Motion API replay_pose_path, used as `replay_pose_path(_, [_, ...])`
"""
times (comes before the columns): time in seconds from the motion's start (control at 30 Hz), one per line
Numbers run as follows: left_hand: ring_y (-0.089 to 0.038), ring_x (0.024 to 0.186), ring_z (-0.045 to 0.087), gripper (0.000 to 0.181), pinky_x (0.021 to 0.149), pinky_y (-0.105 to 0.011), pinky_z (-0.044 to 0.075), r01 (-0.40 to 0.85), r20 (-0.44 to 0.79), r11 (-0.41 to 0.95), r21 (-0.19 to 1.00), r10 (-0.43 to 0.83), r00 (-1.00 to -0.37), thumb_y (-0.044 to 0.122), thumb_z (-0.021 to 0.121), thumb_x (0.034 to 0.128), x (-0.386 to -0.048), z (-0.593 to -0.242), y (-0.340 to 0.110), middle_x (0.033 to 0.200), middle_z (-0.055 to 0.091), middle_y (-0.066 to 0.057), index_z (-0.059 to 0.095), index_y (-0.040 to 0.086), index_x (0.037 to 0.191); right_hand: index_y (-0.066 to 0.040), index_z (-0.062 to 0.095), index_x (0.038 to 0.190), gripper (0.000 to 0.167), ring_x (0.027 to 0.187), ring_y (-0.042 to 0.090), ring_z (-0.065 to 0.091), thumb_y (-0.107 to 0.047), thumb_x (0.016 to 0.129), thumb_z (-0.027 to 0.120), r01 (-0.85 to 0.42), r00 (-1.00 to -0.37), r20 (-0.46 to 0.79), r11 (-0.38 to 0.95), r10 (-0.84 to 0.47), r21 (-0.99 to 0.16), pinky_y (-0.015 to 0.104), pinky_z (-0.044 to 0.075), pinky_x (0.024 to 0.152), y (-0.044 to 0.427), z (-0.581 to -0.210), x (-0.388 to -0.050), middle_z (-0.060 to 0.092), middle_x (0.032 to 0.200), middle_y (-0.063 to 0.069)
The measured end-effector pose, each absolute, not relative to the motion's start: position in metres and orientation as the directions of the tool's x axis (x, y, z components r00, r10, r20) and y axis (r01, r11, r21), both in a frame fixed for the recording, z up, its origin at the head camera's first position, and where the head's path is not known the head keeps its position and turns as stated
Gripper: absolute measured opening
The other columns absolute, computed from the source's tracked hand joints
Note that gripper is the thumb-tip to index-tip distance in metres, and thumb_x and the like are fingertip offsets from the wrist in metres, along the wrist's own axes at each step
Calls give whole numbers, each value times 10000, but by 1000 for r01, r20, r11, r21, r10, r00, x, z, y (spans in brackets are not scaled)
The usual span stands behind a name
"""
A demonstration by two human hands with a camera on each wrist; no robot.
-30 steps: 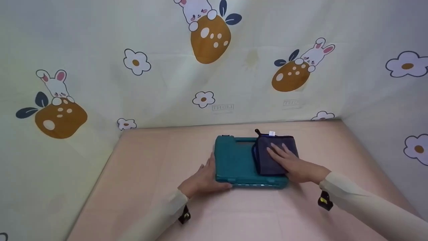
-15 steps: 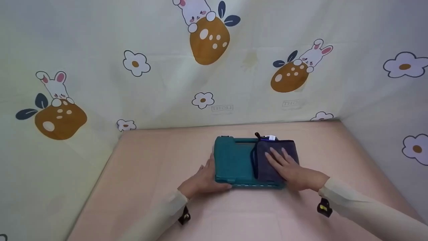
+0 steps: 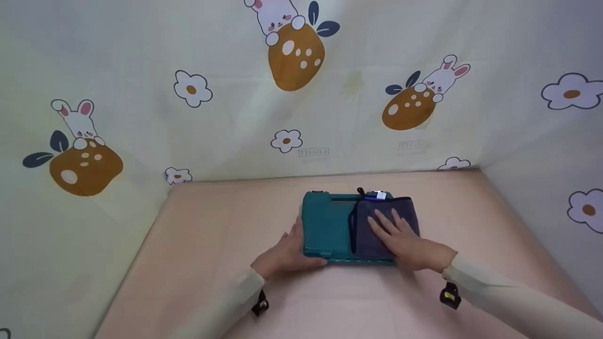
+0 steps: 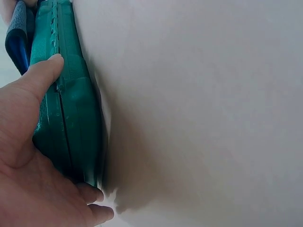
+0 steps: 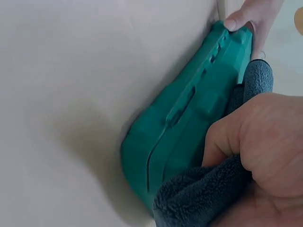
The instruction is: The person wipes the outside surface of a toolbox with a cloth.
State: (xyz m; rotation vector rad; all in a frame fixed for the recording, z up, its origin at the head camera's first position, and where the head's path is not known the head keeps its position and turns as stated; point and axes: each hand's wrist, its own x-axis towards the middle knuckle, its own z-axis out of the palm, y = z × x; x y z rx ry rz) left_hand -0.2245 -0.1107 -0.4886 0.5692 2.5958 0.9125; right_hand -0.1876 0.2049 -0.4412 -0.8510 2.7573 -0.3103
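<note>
A green plastic case (image 3: 325, 226) with a cut-out handle lies flat on the table. My left hand (image 3: 287, 249) holds its left end; in the left wrist view the thumb (image 4: 45, 75) lies along the front side and the fingers reach around the end. A dark grey-blue plush cloth (image 3: 367, 242), with a white tag and a small black loop, covers the right part of the case. On top of it my right hand (image 3: 407, 245) presses with fingers straight and spread. The right wrist view shows the cloth's near edge (image 5: 203, 194) bunched by that hand.
The table (image 3: 226, 212) has a pale pinkish cover. Behind it and at both sides hang fabric walls (image 3: 226, 132) printed with rabbits, fruit and flowers. A black wrist device (image 3: 451, 295) is strapped under each forearm.
My right hand and the cloth have slid toward me and a little left across the case top. A blue strip now shows by the tag. The left hand and the case have stayed put.
</note>
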Motion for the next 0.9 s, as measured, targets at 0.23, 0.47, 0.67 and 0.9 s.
replay_pose_path(0.23, [-328,1484,220,1327,1181,-562,97,274,-154,707,652,477,-865,582,784,824,-224,-490,-112,1668,70,-172,-172,63,1586,27,135,1603,948,1431,604,-25,132,848,699,-534,-801,-171,813,-574,-232,676,65,1130,183,-445,-187,6,1640,298])
replay_pose_path(0.47, [-350,1473,243,1327,1163,-606,128,302,-115,688,660,490,-864,555,797,825,-225,-492,-112,1659,98,-183,-175,62,1582,1,113,1614,982,1445,575,-48,125,845,710,-539,-792,-200,815,-577,-213,643,47,1149,161,-446,-189,-22,1651,269])
replay_pose_path(0.67, [-356,1462,265,1343,1134,-658,160,343,-72,672,656,508,-859,569,800,808,-226,-493,-111,1650,137,-163,-189,93,1581,-18,97,1620,995,1455,554,-61,133,841,697,-546,-788,-196,810,-583,-213,627,34,1156,150,-447,-190,-33,1659,247])
replay_pose_path(0.9, [-347,1464,265,1347,1127,-664,173,367,-64,673,642,524,-849,594,784,801,-227,-492,-111,1648,146,-168,-181,67,1579,-26,88,1624,1078,1462,537,-75,165,779,729,-559,-777,-180,793,-603,-243,614,9,1160,143,-447,-188,-40,1665,228])
